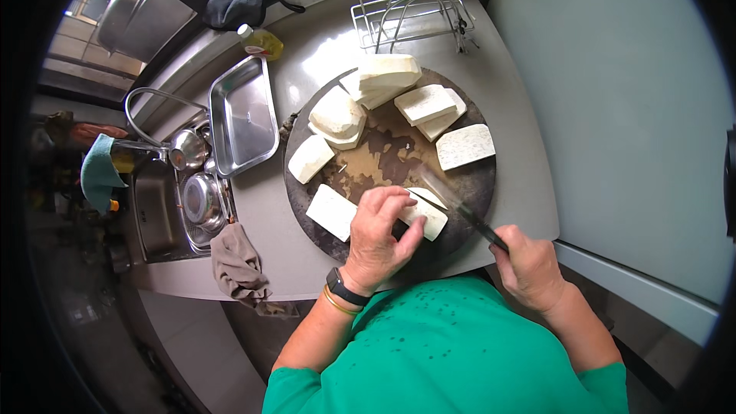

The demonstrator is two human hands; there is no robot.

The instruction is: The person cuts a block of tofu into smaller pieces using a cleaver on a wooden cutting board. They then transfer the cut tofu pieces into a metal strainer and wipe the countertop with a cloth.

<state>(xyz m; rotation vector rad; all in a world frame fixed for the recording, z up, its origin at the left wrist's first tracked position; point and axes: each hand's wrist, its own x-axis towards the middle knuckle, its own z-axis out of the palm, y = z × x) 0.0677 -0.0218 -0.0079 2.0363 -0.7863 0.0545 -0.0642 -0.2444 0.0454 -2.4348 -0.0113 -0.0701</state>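
Observation:
My right hand grips the dark handle of a kitchen knife, its blurred blade slanting up and left over the round chopping board. Beside the blade, the fingertips and thumb of my left hand hold a peeled pale taro piece; the hand hides part of it. A thin pale slice lies against its far side. Left of that hand rests a flat taro slab. A speckled slab, stacked slices and thick chunks sit around the board's far half.
A steel tray stands left of the board, near a sink with metal bowls. A wire rack, a yellow liquid bottle and an oven mitt are behind. A cloth hangs over the counter edge.

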